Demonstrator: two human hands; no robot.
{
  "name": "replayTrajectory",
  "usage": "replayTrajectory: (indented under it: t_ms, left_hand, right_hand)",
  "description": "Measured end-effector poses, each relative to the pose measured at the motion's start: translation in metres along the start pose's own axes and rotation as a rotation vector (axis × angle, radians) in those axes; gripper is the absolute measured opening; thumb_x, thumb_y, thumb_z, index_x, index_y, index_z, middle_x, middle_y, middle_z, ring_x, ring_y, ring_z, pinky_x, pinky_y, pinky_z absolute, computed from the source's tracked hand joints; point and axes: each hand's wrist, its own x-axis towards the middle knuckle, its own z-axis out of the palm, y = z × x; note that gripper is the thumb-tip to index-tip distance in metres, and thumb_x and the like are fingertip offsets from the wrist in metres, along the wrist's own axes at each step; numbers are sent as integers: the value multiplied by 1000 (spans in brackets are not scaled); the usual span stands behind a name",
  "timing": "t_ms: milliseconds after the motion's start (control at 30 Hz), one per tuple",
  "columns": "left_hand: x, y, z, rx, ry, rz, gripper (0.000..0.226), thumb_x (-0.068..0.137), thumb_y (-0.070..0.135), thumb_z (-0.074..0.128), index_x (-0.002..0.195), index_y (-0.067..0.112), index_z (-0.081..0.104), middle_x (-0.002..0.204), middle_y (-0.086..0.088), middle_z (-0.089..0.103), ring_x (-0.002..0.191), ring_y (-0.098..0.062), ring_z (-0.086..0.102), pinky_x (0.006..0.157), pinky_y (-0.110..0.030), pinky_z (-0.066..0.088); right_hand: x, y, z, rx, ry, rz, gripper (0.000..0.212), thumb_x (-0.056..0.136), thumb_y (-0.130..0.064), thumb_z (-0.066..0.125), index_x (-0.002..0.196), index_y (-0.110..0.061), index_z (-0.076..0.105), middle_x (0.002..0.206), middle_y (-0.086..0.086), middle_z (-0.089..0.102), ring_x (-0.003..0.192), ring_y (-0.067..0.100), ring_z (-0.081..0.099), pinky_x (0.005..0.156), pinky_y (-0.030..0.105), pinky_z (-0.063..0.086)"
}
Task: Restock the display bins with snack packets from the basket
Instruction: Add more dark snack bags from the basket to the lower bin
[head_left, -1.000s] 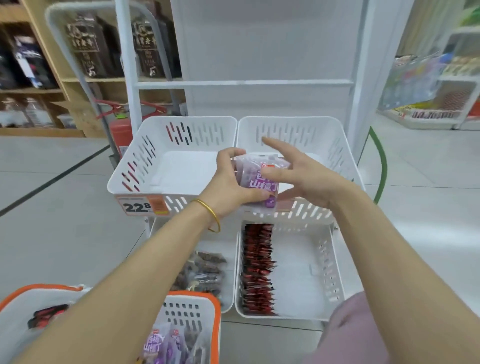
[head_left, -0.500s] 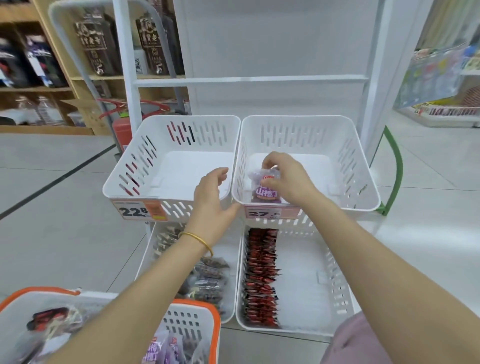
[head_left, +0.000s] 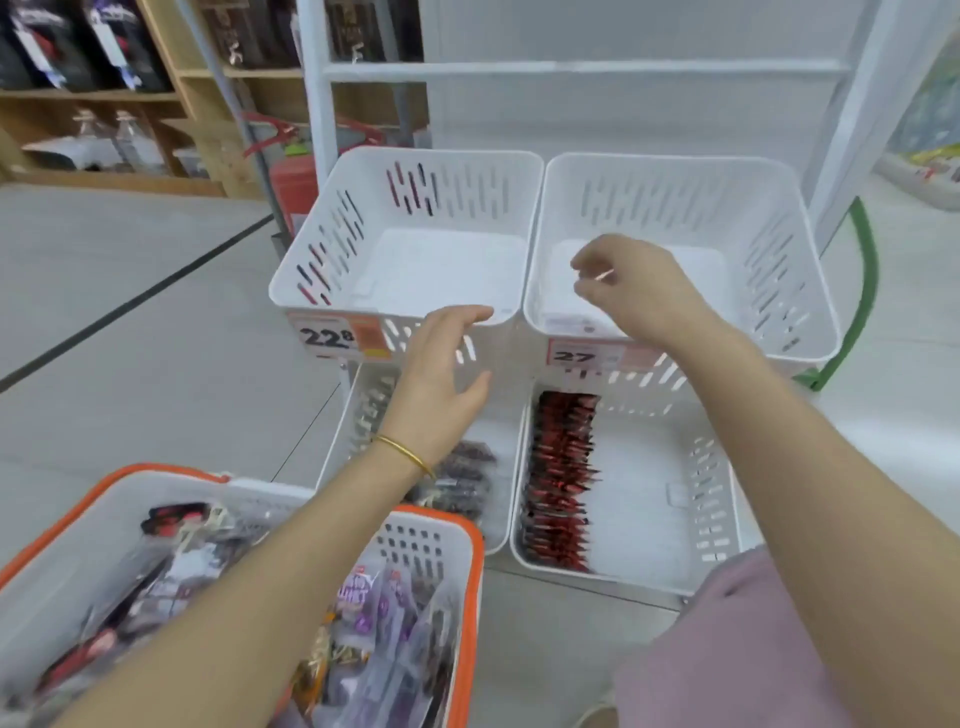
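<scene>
R hand (head_left: 631, 291) emptied, lifted; hangs loose over upper-R bin (head_left: 769, 218).

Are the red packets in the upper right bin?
No, the red packets stand in a row in the lower right bin.

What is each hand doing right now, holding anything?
Left hand: open, holding nothing.
Right hand: open, fingers loosely curled, nothing visible in it.

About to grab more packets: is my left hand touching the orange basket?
Apart. The head view shows the left hand in front of the upper left bin, with the lower bin visible between it and the orange basket.
</scene>
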Motion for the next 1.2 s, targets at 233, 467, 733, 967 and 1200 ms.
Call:
replayTrajectory:
  t_ms: [233,467,733,967,1200]
  left_hand:
    - [-114,-68,-52,118,-123,-285,40,83,-2,57,118,17,56,118,6,48,119,-19,45,102,-41,42]
    - [-191,-113,-78,182,-172,-553,33,84,-3,57,112,16,59,114,4,46,121,-23,43,102,-40,41]
    - [-195,-126,-76,89,-128,-592,37,81,-4,56,112,17,60,123,-2,50,124,-20,42,104,-43,39]
    - [-186,-123,-77,0,-73,-616,38,82,-5,56,111,20,58,118,4,47,114,-12,46,89,-15,43]
    - [-180,-113,-76,-103,-212,-719,58,82,8,68,134,17,42,130,1,39,126,-10,39,98,-24,40]
  right_hand:
    - [-100,-75,103,201,-308,-179,21,87,-7,57,106,-13,64,100,4,66,91,20,60,83,34,48]
    - [-154,-65,251,-33,-797,6,28,88,-5,55,116,-7,57,121,11,59,110,28,55,82,28,44]
    - [-168,-86,312,-358,-614,241,28,86,-8,54,110,-14,42,96,6,63,89,27,62,65,31,37]
    - [-186,-67,319,-240,-441,187,28,83,-8,53,107,-18,43,82,0,67,83,24,64,79,33,29]
    - [-176,-82,249,91,-330,164,31,83,-8,62,112,-16,55,85,1,66,83,22,61,74,30,45]
